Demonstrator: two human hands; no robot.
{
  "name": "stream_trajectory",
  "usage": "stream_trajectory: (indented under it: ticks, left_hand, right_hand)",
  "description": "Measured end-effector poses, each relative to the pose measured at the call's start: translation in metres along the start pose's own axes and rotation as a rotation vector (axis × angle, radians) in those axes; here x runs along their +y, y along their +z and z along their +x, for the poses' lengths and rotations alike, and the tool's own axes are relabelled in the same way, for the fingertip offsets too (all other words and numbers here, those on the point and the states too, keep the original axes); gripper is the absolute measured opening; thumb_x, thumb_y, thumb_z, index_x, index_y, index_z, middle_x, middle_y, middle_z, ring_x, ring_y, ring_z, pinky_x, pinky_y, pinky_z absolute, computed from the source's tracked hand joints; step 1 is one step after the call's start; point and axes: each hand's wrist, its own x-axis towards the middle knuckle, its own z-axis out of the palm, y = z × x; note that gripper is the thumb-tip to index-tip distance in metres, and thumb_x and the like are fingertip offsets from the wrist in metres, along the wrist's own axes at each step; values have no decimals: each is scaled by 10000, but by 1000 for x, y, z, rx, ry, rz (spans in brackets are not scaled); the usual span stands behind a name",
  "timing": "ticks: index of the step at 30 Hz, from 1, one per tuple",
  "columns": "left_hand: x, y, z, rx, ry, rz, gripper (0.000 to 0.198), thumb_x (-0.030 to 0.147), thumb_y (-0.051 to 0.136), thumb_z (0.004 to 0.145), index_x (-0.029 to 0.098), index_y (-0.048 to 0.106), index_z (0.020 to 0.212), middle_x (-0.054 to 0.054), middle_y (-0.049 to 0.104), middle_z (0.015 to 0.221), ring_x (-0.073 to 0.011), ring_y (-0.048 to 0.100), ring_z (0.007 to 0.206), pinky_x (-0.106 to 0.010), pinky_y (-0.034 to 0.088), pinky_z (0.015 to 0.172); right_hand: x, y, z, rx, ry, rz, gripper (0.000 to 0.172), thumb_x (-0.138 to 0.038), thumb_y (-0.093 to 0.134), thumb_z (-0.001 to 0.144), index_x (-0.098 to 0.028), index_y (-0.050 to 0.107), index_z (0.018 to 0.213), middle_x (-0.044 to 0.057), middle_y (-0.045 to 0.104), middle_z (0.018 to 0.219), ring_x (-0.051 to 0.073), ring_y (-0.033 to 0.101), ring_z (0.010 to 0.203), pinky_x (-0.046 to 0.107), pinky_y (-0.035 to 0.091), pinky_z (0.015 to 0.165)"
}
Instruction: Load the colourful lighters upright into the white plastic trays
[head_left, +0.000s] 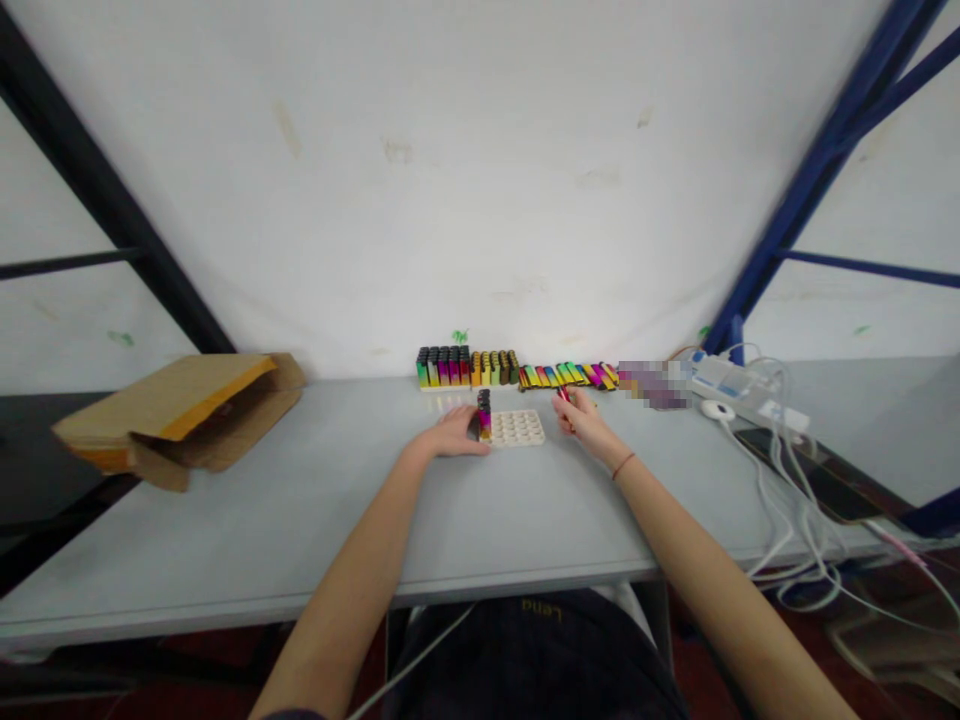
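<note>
A white tray [517,428] with rows of round holes lies on the table in front of me. At its left end stands a row of upright lighters [484,418], purple to orange with black tops. My left hand [454,434] grips that end, thumb along the front and fingers behind. Just right of the tray, my right hand [583,420] is closed on a red lighter [564,396] with a dark top; more may be hidden in the palm. Behind it, loose multicoloured lighters [559,375] lie in a line along the wall.
Upright lighters packed in a block [444,368] stand by the wall, beside yellowish ones [495,368]. An opened cardboard box [202,405] sits at left. On the right are a power strip [742,385], white cables [795,500] and a dark flat device [825,480].
</note>
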Motion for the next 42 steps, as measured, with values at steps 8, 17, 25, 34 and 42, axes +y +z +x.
stream_trajectory:
  ticks: [8,17,25,34,42]
  left_hand:
    - [4,-3,-3,-14,-7,-2,911,518,714,666,100,445,1429,-186,476,1511,-384,413,1411,-430,346,1162]
    - [4,-2,-2,-15,-24,1,930,525,717,661,113,429,1443,-181,447,1535,-394,374,1434,-438,330,1173]
    - [2,-2,-1,7,-6,-21,909,526,721,640,121,462,1412,-181,487,1501,-404,411,1404,-452,358,1151]
    - [1,0,0,15,-9,-53,886,527,743,622,127,499,1374,-172,524,1464,-397,403,1412,-434,365,1142]
    - [7,-4,-3,-20,-28,-17,876,517,716,656,122,477,1401,-169,503,1484,-386,420,1400,-421,348,1156]
  right_hand:
    - [-5,6,-1,18,0,62,463,-662,637,746,-225,533,858,-63,479,598,85,392,460,214,305,426]
    - [-13,0,-2,303,251,125,480,-618,340,890,-251,351,583,-82,236,376,80,173,305,230,117,320]
    - [-9,-5,2,390,131,68,493,-643,344,873,-266,313,556,-75,222,367,86,165,306,237,113,316]
    - [-13,4,-2,404,177,77,436,-529,366,891,-252,348,555,-76,234,358,79,164,311,219,111,322]
    - [-11,9,-5,394,231,95,413,-475,339,901,-256,328,551,-66,223,349,89,146,314,231,96,324]
